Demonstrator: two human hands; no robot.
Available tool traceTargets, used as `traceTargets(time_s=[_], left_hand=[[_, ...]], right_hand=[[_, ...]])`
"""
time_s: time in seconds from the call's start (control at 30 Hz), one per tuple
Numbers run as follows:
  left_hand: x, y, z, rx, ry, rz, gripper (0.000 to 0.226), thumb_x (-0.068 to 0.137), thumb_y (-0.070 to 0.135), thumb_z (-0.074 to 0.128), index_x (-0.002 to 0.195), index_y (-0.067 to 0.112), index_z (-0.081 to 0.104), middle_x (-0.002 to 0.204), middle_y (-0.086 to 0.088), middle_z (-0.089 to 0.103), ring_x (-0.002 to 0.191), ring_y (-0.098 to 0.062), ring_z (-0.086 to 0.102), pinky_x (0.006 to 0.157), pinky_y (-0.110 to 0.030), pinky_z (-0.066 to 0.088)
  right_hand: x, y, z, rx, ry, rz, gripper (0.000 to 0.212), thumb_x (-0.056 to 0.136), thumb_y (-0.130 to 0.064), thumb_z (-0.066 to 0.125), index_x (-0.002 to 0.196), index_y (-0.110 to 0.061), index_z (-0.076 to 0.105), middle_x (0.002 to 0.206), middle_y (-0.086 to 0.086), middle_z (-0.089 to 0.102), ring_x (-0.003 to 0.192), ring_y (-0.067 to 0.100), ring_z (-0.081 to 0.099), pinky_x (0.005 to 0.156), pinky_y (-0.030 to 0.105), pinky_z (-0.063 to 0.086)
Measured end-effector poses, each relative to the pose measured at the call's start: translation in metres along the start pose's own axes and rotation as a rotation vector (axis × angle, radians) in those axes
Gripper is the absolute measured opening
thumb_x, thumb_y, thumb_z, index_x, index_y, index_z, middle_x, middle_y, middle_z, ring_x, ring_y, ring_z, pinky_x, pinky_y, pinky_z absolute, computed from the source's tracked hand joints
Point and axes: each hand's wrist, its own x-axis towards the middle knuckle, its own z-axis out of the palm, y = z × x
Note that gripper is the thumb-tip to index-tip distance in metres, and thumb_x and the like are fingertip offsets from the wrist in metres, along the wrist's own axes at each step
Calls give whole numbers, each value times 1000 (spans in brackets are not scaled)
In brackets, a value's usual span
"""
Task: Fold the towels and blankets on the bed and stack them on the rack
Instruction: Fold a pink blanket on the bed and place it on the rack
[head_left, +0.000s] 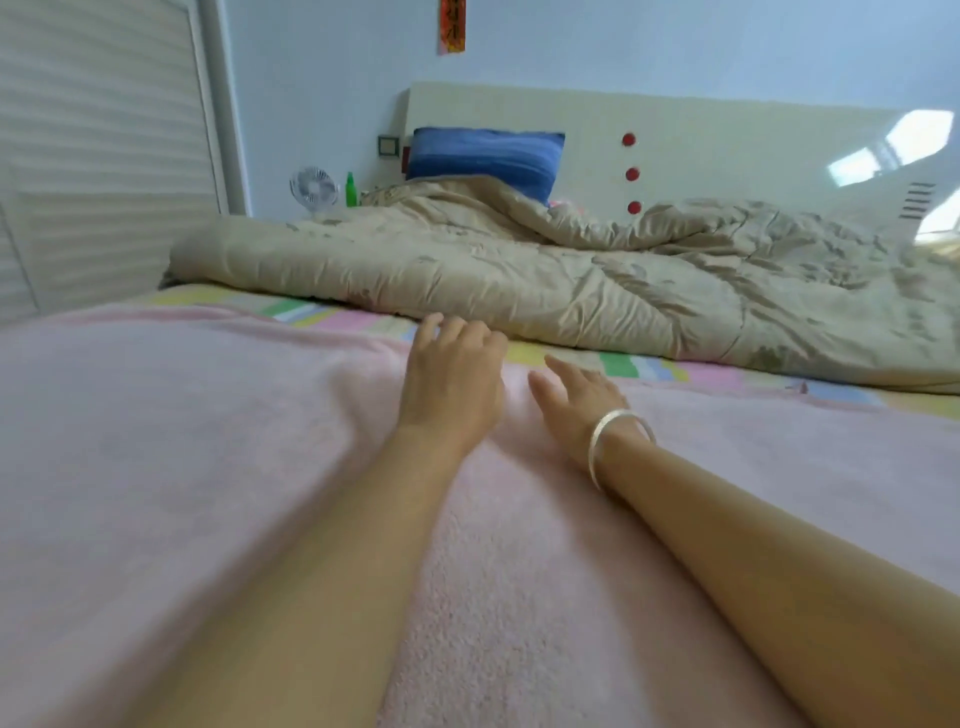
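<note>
Together both hands lie on the pink blanket (208, 467), which is spread flat across the near part of the bed, from its left edge to its right. The left hand (452, 384) rests at the blanket's far edge, fingers loosely bent and slightly spread, gripping nothing that can be seen. The right hand (576, 402), a silver bangle (613, 436) on its wrist, lies just beside it, palm down with fingers straight on the fleece. Beyond the blanket a strip of striped sheet (623, 365) shows, and past that a crumpled beige quilt (571, 280) stretches across the bed toward the headboard (727, 145). A blue pillow (483, 156) leans on the headboard near the bed's far left corner. A small fan (313, 188) and a green bottle (352, 189) stand beyond that corner.
</note>
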Motion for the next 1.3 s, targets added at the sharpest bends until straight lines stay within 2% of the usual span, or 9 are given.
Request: traceTargets(time_s=[0.13, 0.23, 0.33, 0.5, 0.57, 0.73, 0.97, 1.17, 1.3], left_hand=[[-24, 60, -64, -322, 29, -28, 23, 78, 13, 54, 92, 20, 72, 86, 3, 71, 81, -24, 63, 84, -35, 43], [-63, 118, -102, -473, -56, 16, 27, 77, 21, 51, 93, 22, 74, 86, 6, 74, 80, -22, 66, 84, -34, 47], [-109, 163, -136, -534, -311, 29, 52, 82, 39, 32, 112, 25, 72, 113, 4, 72, 106, -18, 65, 99, -33, 42], [-170, 150, -194, -384, -652, 62, 100, 63, 62, -9, 151, 33, 31, 158, 12, 25, 147, -5, 19, 119, -30, 9], [-191, 125, -222, -317, -714, 89, 99, 63, 64, -13, 153, 38, 18, 161, 14, 13, 148, -2, 8, 119, -29, 4], [-260, 7, -298, -182, -802, -37, 96, 67, 68, -13, 154, 38, 13, 162, 14, 7, 148, -2, 3, 120, -30, 2], [-355, -186, -386, 8, -799, -384, 58, 101, 53, 21, 155, 34, 13, 163, 7, 4, 150, -8, 1, 121, -33, 1], [-412, -295, -443, 144, -825, -569, 59, 101, 52, 18, 156, 32, 10, 164, 3, -1, 150, -12, -4, 121, -39, -4], [-421, -332, -460, 242, -782, -531, 59, 100, 53, 19, 155, 33, 14, 164, 3, 4, 150, -14, -2, 121, -46, -5]], right_hand=[[-123, 37, -62, -138, -64, -32, 64, 91, -69, 10, 150, -44, 16, 161, -12, 5, 149, 14, -5, 119, 47, -4], [-226, 79, -108, -299, -88, 83, 119, 45, -90, -27, 150, -46, 6, 161, -12, -7, 147, 16, -17, 117, 48, -12], [-290, 98, -125, -342, -223, 248, 107, 60, -90, -14, 153, -39, 3, 162, -5, -9, 148, 22, -15, 117, 52, -10], [-358, 43, -116, -250, -350, 195, 99, 72, -84, -4, 155, -29, 0, 161, 2, -14, 147, 25, -19, 115, 55, -14], [-382, 12, -111, -239, -361, 172, 87, 84, -78, 5, 155, -27, -2, 161, 3, -16, 146, 26, -21, 113, 56, -16], [-431, -78, -81, -224, -376, 28, 122, 45, -74, -24, 155, -26, -3, 161, 7, -14, 147, 27, -19, 113, 57, -15], [-464, -253, 1, -238, -412, -156, 119, 45, -67, -29, 154, -22, -10, 160, 7, -19, 145, 27, -24, 114, 54, -18], [-497, -403, 71, -258, -469, -435, 78, 90, -64, 2, 154, -21, -8, 159, 7, -19, 144, 30, -25, 111, 58, -19], [-518, -474, 104, -286, -494, -560, 69, 98, -53, 14, 154, -19, -9, 159, 11, -19, 144, 31, -25, 109, 60, -20]])
